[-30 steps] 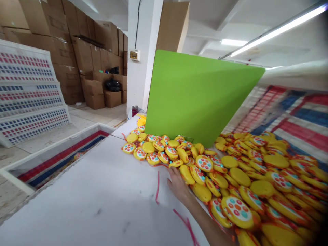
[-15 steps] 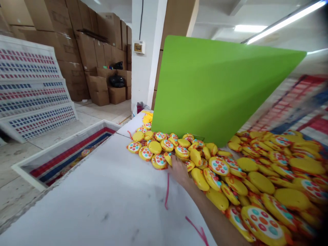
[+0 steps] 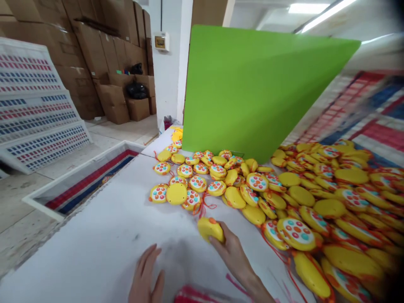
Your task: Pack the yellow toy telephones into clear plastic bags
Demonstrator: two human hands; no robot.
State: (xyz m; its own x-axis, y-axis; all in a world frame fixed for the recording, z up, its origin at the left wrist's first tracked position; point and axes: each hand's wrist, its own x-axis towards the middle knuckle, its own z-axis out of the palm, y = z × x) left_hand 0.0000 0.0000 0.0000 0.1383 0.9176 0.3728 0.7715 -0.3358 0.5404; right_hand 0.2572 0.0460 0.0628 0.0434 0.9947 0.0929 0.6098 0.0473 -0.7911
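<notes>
A yellow toy (image 3: 210, 228) lies on the white counter (image 3: 104, 235), apart from the pile of toys (image 3: 284, 189) to its right and behind it. The right hand (image 3: 234, 253) has its fingers curled around the toy's near edge. The left hand (image 3: 145, 275) rests flat on the counter, fingers spread. A green board (image 3: 252, 88) stands behind the pile.

no readable text, label, brand or number is shown; any print on the cardboard boxes (image 3: 104, 50) is too blurred.
</notes>
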